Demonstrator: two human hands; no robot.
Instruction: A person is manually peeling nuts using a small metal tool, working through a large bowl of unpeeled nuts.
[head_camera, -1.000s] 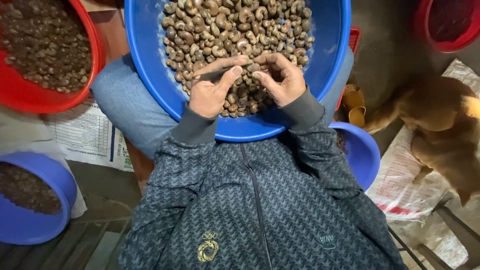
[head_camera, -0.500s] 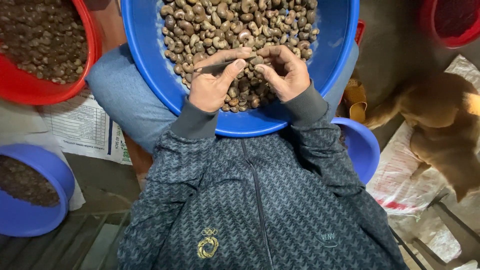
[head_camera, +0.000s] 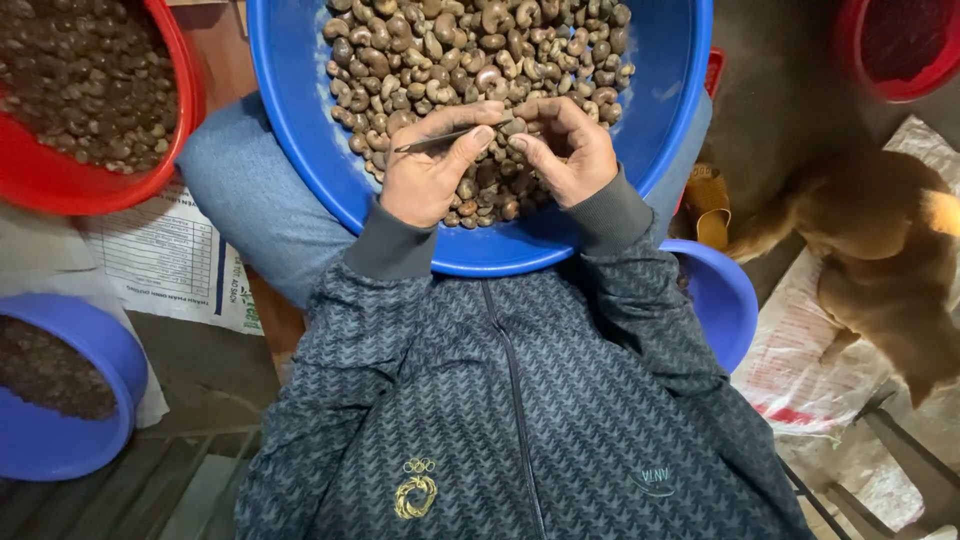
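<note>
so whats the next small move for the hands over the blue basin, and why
Probably a short push of the thin dark metal pick into the brown nut. The left hand pinches the pick with its tip aimed at the nut, which the right hand grips at its fingertips just above the big round blue plastic basin of nuts. The tip already seems to touch the nut.

I'm seeing soft, even daylight, no hard glare anywhere. The big blue basin (head_camera: 300, 120) at twelve o'clock carries a pale sheen along its inner wall, and my hands cast only a faint shadow over the nuts (head_camera: 470, 50) beneath them. Centre of the frame is sharp: the jacket weave reads clearly. Toward nine o'clock the red bowl (head_camera: 150, 190) smears slightly, and the brown dog (head_camera: 880, 250) at three o'clock looks soft. The corners bend a little and the top right corner is dim.
</note>
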